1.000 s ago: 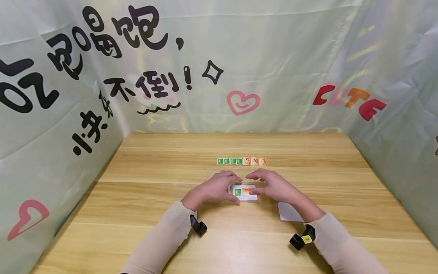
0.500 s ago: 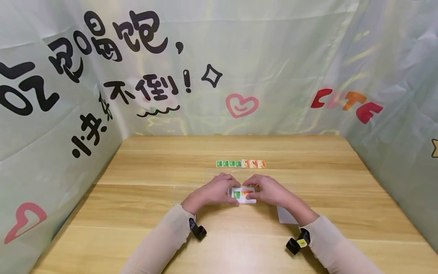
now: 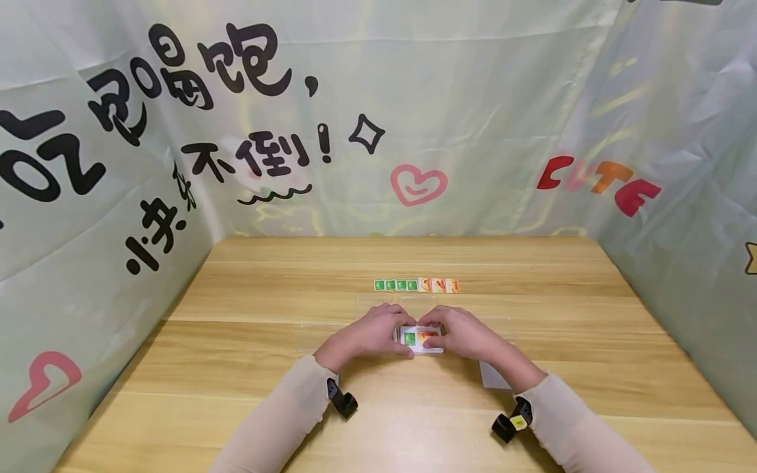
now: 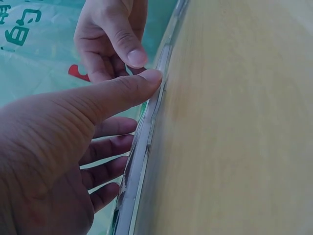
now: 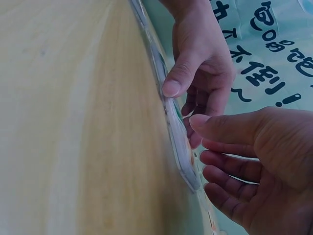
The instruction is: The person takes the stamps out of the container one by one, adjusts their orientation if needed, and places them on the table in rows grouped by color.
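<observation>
One card (image 3: 418, 340); left hand (image 3: 374, 332), right hand (image 3: 460, 332) flanking

Shows white on the card (image 3: 418, 343) between left grip (image 3: 377, 330) and right grip (image 3: 461, 330), patterned with a green square (image 3: 410, 339) and an orange picture (image 3: 427, 336). Repeats green on four tiles (image 3: 401, 285) and orange on three tiles (image 3: 438, 285) beyond both grips. Turns light brown, wood-grained on the bench (image 3: 260, 282) beneath, beige on the sleeves (image 3: 278, 410) behind, pale grey-green with black lettering (image 3: 266, 90) and a pink heart (image 3: 417, 191) on the backdrop (image 3: 491, 131) beyond.
</observation>
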Demonstrator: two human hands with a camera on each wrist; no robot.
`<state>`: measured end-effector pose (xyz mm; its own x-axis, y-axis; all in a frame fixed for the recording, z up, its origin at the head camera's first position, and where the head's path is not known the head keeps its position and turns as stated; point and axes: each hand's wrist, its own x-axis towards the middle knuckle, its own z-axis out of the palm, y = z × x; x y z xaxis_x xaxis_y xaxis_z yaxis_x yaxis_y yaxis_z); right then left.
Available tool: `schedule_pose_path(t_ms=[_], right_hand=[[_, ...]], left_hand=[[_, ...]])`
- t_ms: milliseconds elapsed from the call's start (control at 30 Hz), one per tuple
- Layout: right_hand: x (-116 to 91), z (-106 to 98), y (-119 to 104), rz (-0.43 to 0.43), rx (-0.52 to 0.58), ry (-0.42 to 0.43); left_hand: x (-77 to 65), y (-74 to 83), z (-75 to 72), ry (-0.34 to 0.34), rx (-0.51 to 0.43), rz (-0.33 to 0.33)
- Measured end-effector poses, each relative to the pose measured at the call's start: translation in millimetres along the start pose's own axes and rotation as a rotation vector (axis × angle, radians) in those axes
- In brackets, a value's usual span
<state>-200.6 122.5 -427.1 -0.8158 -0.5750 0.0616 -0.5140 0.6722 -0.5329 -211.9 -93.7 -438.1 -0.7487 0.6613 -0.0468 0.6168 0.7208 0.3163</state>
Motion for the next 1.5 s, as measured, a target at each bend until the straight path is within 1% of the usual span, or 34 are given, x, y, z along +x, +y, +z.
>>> schedule_pose_path(t_ms=[200,633,1167,1300,1500], right_hand=[[-0.5,1.2,-1.8,0.01,-0.009,-0.007],[-1.4,8.1,1.1,-0.007,-0.041,0.005],[-0.5,9.3,4.0,-0.044,-0.06,0.027],[0.1,9.4,2.8,-0.029,-0.062,0.035],[0.3,7.5,0.8,-0.006,-0.034,0.03]], left_hand=[[0.3,-2.4,3.0,0.005,0.009,0.001],[0.0,-3.9,6.8,0.003,0.004,-0.002],[0.5,-3.1,4.4,0.01,0.006,0.004],[0.9,-4.6,4.9,0.014,0.009,0.001],[1.7,-3.9,4.7,0.012,0.002,-0.007]])
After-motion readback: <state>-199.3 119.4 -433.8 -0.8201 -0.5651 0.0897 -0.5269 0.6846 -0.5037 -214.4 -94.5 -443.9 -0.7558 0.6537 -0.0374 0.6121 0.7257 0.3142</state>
